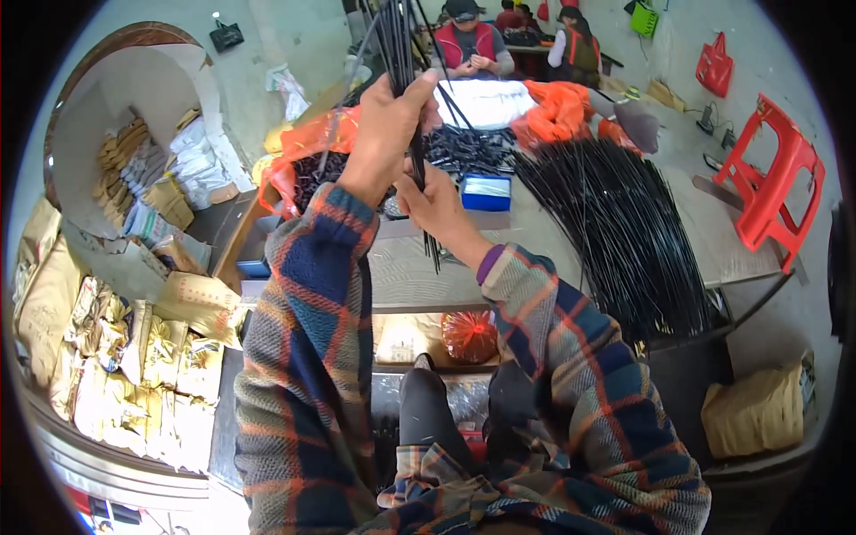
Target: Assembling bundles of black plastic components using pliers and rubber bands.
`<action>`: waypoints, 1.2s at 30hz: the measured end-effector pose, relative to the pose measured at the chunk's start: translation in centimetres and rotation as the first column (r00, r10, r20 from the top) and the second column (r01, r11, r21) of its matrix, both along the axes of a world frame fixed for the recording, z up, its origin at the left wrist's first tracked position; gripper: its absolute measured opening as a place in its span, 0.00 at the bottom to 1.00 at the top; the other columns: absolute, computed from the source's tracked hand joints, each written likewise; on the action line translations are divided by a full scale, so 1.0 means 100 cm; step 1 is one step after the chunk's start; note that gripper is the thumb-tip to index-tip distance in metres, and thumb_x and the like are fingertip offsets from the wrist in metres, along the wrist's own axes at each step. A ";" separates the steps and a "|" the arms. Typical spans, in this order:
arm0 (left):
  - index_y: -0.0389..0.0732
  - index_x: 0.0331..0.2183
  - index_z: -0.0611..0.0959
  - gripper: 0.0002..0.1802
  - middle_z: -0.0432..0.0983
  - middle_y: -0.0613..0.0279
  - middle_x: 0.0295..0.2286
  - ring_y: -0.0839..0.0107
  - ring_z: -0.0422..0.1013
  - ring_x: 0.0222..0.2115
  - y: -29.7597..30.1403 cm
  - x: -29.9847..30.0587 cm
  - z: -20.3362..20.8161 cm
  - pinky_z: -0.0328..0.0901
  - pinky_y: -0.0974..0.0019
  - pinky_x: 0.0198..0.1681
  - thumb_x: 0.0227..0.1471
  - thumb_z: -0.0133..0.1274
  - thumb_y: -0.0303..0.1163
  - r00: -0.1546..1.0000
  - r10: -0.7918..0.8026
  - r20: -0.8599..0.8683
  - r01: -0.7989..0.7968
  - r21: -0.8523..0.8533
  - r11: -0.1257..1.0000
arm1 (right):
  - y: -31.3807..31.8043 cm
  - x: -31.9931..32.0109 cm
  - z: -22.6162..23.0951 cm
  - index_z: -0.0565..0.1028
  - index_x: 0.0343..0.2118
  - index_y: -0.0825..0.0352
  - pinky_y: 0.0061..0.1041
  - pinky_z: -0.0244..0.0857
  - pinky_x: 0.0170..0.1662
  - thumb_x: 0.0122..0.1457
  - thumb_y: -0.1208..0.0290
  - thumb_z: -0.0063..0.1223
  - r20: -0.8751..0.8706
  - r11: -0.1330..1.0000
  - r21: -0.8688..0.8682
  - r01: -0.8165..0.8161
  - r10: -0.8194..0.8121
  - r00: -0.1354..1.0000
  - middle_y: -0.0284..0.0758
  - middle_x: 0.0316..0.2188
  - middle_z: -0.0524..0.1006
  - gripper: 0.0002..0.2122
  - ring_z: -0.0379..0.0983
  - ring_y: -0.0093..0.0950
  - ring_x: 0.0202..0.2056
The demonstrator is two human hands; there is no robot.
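Note:
A bundle of thin black rods [399, 45] stands nearly upright in front of me, raised above the table. My left hand [385, 129] is closed around it higher up, thumb along the rods. Lower down, my right hand [435, 203] is closed on the same bundle, and the rods' lower ends stick out beneath it. A few rods splay away from the bundle to the right. To the right lies a large spread pile of similar long black rods [624, 241]. Behind my right hand is a small blue box [486, 198] with pale contents.
Short black pieces [468, 143] are heaped on the table [415, 276], beside orange plastic bags [308, 143]. A red stool [771, 178] stands at the right. A red bag [470, 336] rests below the table edge. Two people [473, 45] sit across; sacks [143, 357] fill the left.

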State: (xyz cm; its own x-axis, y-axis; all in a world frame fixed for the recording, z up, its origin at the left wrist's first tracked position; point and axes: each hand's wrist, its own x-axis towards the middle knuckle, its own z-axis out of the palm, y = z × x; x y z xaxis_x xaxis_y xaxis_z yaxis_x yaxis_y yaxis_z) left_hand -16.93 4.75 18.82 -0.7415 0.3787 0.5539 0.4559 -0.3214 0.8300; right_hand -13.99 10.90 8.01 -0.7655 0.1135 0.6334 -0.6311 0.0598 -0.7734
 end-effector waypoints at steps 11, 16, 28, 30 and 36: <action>0.36 0.24 0.75 0.09 0.71 0.65 0.17 0.79 0.67 0.16 0.006 -0.040 -0.091 0.61 0.76 0.20 0.48 0.52 0.31 0.993 0.017 0.118 -0.019 0.011 1.000 | 0.003 -0.021 -0.115 0.69 0.28 0.68 0.21 0.56 0.18 0.55 0.65 0.47 0.160 0.965 0.145 0.217 -0.239 0.958 0.31 0.13 0.67 0.10 0.61 0.18 0.13; 0.31 0.33 0.74 0.16 0.75 0.55 0.27 0.72 0.73 0.26 -0.017 -0.017 -0.059 0.66 0.73 0.27 0.53 0.46 0.37 0.954 -0.134 0.267 0.084 0.193 0.978 | -0.012 0.048 -0.039 0.67 0.38 0.69 0.13 0.45 0.12 0.60 0.62 0.41 0.339 0.927 -0.294 -0.232 0.328 0.882 0.25 0.11 0.60 0.14 0.51 0.12 0.09; 0.35 0.29 0.75 0.10 0.74 0.63 0.23 0.76 0.70 0.20 -0.026 0.048 -0.124 0.65 0.74 0.23 0.51 0.49 0.33 0.902 -0.104 0.418 0.098 0.038 0.995 | -0.004 0.107 -0.051 0.64 0.34 0.68 0.15 0.57 0.14 0.61 0.64 0.35 0.258 0.963 -0.268 -0.004 0.076 0.963 0.31 0.18 0.69 0.10 0.63 0.18 0.11; 0.35 0.27 0.75 0.09 0.73 0.62 0.21 0.76 0.69 0.18 -0.020 0.060 -0.119 0.64 0.74 0.21 0.50 0.50 0.32 0.876 -0.098 0.472 0.047 0.118 0.992 | 0.004 0.093 -0.072 0.64 0.34 0.68 0.15 0.58 0.14 0.61 0.65 0.36 0.206 0.988 -0.102 0.112 -0.090 0.974 0.31 0.18 0.69 0.10 0.63 0.18 0.11; 0.37 0.23 0.74 0.08 0.73 0.62 0.19 0.76 0.68 0.16 -0.009 0.070 -0.122 0.63 0.74 0.17 0.47 0.54 0.29 0.795 -0.135 0.591 -0.052 0.287 0.956 | 0.011 0.101 -0.065 0.68 0.31 0.70 0.13 0.59 0.29 0.59 0.72 0.41 0.085 0.899 0.203 0.387 -0.410 0.908 0.28 0.23 0.70 0.07 0.63 0.11 0.29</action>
State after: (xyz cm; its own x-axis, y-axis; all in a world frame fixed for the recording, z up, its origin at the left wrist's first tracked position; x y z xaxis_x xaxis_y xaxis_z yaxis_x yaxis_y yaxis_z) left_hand -9.96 3.86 6.63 -0.9439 0.3184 0.0878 -0.1223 -0.5837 0.8027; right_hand -3.86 12.05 1.51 -0.7526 0.3200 0.5755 -0.4259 0.4300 -0.7961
